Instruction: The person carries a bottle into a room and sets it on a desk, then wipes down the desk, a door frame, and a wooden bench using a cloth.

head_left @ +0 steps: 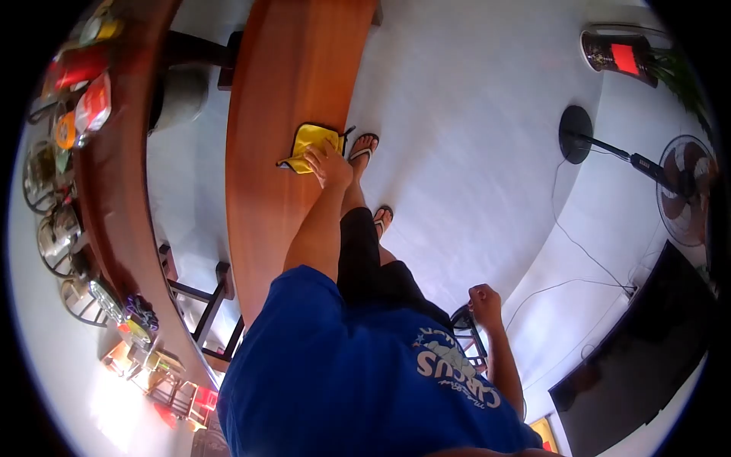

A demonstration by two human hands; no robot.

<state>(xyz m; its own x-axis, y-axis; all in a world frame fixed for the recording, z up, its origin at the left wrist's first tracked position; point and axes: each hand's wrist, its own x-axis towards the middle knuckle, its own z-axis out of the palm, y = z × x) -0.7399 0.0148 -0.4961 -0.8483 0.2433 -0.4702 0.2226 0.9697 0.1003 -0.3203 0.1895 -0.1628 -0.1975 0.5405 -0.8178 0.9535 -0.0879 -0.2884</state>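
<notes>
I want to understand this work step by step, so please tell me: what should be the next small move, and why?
I would probably slide the left hand forward with the yellow cloth along the wooden bench. The hand rests on the cloth, the cloth lies near the bench's right edge, and bare wood runs on ahead.

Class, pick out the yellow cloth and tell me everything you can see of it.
The yellow cloth looks like soft fabric, plain on its upper face, with dark edging along the borders that show. It lies roughly flat on the reddish-brown wooden bench, near the edge beside the person's feet. A dark corner sticks out on that side. The left hand rests on it, hiding part; whether the fingers grip or only press is unclear.
</notes>
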